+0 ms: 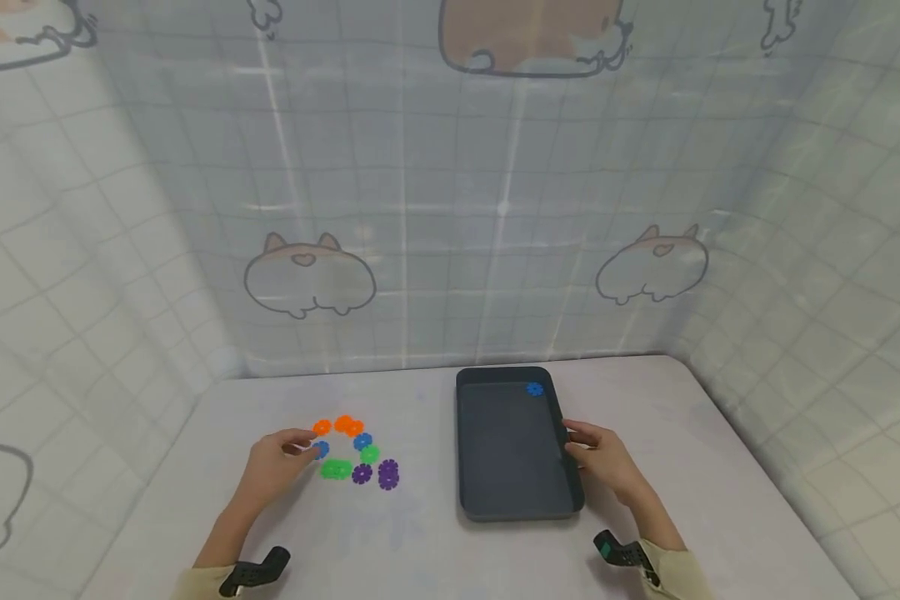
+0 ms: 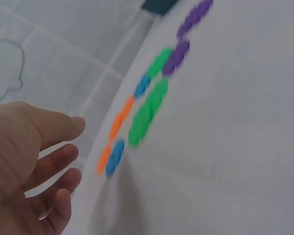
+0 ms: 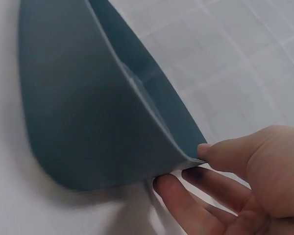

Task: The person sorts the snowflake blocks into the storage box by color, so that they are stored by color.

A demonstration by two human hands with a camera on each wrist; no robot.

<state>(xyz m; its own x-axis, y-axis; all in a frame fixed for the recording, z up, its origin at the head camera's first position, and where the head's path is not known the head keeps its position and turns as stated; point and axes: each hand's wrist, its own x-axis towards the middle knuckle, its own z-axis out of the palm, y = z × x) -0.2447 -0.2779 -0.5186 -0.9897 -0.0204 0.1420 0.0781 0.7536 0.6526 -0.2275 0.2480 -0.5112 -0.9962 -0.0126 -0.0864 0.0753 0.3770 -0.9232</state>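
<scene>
My left hand [image 1: 273, 462] hovers at the left side of a loose group of small notched plastic discs, its fingers loosely bent. In the left wrist view nothing lies between the thumb and fingers. Nearest to its fingertips is a blue disc [image 1: 321, 450], with an orange disc [image 1: 322, 427] just behind it. My right hand [image 1: 607, 458] holds the right edge of a dark grey rectangular tray [image 1: 513, 458]. In the right wrist view the thumb rests at the tray's rim [image 3: 198, 160] and the fingers are under it. One blue disc [image 1: 535, 389] lies in the tray's far right corner.
Further discs lie on the white table [image 1: 420, 550]: an orange pair [image 1: 348, 426], a blue one [image 1: 362, 442], green ones [image 1: 337, 469], and purple ones [image 1: 388, 475]. A patterned curtain [image 1: 420, 208] rises behind the table and along both sides.
</scene>
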